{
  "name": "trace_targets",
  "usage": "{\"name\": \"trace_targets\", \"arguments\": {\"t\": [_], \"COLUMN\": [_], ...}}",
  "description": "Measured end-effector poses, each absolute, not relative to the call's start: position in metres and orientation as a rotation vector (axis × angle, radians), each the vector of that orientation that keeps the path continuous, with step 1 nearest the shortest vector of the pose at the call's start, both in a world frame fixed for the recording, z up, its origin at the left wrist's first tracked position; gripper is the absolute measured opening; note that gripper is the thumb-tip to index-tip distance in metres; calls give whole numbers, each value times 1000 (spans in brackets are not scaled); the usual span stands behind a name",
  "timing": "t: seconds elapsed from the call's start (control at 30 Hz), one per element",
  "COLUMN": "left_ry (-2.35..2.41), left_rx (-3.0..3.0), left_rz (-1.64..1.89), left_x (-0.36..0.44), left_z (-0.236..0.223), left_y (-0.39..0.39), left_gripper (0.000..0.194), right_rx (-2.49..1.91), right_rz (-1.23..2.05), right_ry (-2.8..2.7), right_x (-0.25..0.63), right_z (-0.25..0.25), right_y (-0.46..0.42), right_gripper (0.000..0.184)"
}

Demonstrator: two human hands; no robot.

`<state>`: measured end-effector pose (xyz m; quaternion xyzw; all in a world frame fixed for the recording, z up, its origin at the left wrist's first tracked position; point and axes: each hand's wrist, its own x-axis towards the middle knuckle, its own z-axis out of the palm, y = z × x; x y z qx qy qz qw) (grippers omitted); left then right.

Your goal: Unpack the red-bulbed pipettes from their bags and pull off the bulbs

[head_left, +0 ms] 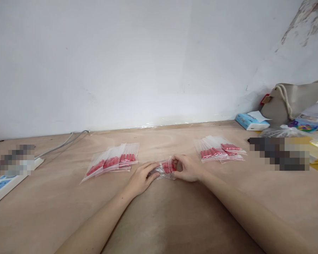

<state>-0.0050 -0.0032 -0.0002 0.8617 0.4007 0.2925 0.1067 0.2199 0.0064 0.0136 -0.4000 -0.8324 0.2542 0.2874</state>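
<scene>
A small clear plastic bag with red pieces inside (166, 168) lies on the wooden table (159, 211) between my hands. My left hand (141, 177) rests on the bag's left end, its fingers pressed together on the plastic. My right hand (187, 167) curls around the bag's right end, pinching it. To the left lies a row of similar filled bags (112, 161). Another pile of such bags (220, 149) sits to the right, beyond my right hand.
A white and blue power strip (5, 183) with a grey cable lies at the left edge. At the back right are a blue tissue pack (250, 121), a grey drawstring bag (294, 98) and assorted plastic packets (304, 125). A white wall stands behind the table.
</scene>
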Motion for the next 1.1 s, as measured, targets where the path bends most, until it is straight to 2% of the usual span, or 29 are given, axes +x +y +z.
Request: {"name": "trace_targets", "arguments": {"t": [0.1, 0.2, 0.3, 0.5, 0.67, 0.83, 0.97, 1.1], "left_ry": [1161, 1169, 1186, 1194, 1198, 1226, 1264, 1397], "left_rx": [2555, 2553, 2541, 2537, 2533, 2551, 2585, 2589], "left_rz": [863, 870, 867, 846, 848, 810, 761, 760], "left_x": [-6, -6, -7, -6, -5, -8, -13, -15], "left_z": [-1, -2, -3, -2, -1, -3, -6, -11], "left_y": [-2, -2, -1, -1, -1, 0, 1, 1], "left_gripper": [28, 28, 29, 28, 28, 31, 38, 42], "right_rx": [-1039, -1017, -999, -1030, -1014, -1058, -1172, -1261], "right_rz": [437, 398, 583, 1222, 1483, 1655, 1603, 1340], "right_ry": [-2289, -2303, -2241, -1863, -1704, -1494, -1325, -1302], "right_x": [221, 222, 226, 240, 242, 246, 267, 293], "right_z": [11, 7, 5, 5, 11, 11, 25, 41], "right_y": [7, 7, 10, 18, 19, 24, 32, 33], "right_gripper": [26, 25, 24, 29, 34, 31, 26, 25]}}
